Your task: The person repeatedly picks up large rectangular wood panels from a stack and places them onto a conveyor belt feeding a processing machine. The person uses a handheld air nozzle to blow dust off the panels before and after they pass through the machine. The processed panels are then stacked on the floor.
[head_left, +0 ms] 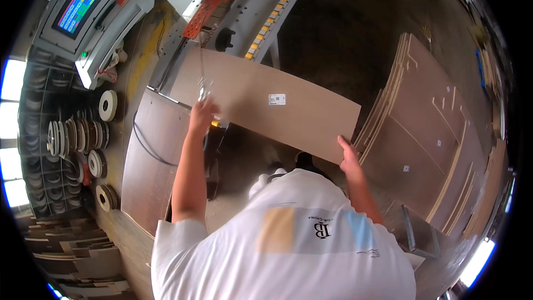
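A: So, going from the left of the frame, what's there?

B: In the upper left sits a control panel with a lit screen, and under it, at the left edge, a rack of coiled edging rolls. A brown panel lies flat just right of that.

A: And the board being handled?

B: A long tan board crosses the middle of the frame, carrying a small white label. Its far corner reaches up toward the grey machine bed with the orange part at top centre.

A: How far along would you say the work is?

B: My guess is midway. The board is off the stack of boards on the right and is up against the machine, but I can't tell whether it rests fully on the bed. Many boards remain in that stack.

A: The hands?

B: The left hand is raised at the board's near left edge, fingers curled against it; whether they actually wrap the edge I cannot tell, since glare hides them. The right hand grips the lower right corner, thumb on top and fingers beneath, closed on the board.

A: Anything else?

B: Only the person's white shirt filling the bottom.
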`<state>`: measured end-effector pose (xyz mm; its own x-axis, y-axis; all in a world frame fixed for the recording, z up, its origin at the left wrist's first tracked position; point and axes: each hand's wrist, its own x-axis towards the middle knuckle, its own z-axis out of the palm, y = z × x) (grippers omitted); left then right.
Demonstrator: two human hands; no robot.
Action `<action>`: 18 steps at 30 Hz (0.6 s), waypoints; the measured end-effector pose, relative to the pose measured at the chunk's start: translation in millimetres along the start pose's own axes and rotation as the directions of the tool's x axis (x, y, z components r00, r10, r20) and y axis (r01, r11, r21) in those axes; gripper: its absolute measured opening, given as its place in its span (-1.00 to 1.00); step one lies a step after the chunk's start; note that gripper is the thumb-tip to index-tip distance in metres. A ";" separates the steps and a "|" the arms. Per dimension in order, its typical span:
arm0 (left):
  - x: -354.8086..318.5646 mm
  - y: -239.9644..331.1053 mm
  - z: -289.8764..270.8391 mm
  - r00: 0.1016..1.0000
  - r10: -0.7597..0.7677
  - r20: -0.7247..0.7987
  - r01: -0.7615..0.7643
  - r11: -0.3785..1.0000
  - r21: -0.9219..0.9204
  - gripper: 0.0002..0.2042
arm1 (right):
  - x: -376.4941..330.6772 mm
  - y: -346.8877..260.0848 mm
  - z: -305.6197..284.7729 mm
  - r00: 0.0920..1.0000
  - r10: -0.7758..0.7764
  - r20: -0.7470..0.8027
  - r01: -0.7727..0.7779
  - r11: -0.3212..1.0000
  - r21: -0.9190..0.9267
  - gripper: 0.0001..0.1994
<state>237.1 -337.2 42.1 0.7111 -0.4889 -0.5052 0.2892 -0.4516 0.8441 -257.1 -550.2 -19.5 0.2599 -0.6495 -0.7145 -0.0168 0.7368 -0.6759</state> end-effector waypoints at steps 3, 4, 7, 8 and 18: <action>-66.2 -27.4 -32.0 0.999 -0.022 -0.038 0.028 0.983 0.184 -0.64 | 19.9 -3.2 -7.4 0.995 -0.101 0.025 0.096 0.984 0.147 -0.46; -88.8 -29.8 -34.6 0.990 -0.143 0.001 0.124 0.861 0.493 -0.62 | 30.3 -1.4 -15.4 0.993 -0.122 0.000 0.121 0.987 0.103 -0.49; -187.1 -18.4 -8.2 0.916 -0.299 0.266 -0.167 0.319 0.933 -0.45 | 44.4 -12.4 -16.6 0.986 -0.159 -0.050 0.160 0.987 0.004 -0.49; -207.5 -24.0 -6.0 0.854 -0.397 0.337 -0.255 0.245 0.935 -0.42 | 33.6 -26.6 0.7 0.977 -0.160 -0.144 0.135 0.976 -0.169 -0.46; -190.5 -164.4 -171.6 0.942 -0.267 -0.203 0.285 0.956 0.063 -0.54 | 28.0 -28.8 -7.8 0.936 -0.341 -0.087 0.137 0.579 -0.804 -0.28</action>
<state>164.0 -41.8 30.4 0.7226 -0.1884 -0.6651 0.4391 -0.6181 0.6521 -256.9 -591.0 -21.4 0.1653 -0.8758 -0.4536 -0.7503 0.1868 -0.6342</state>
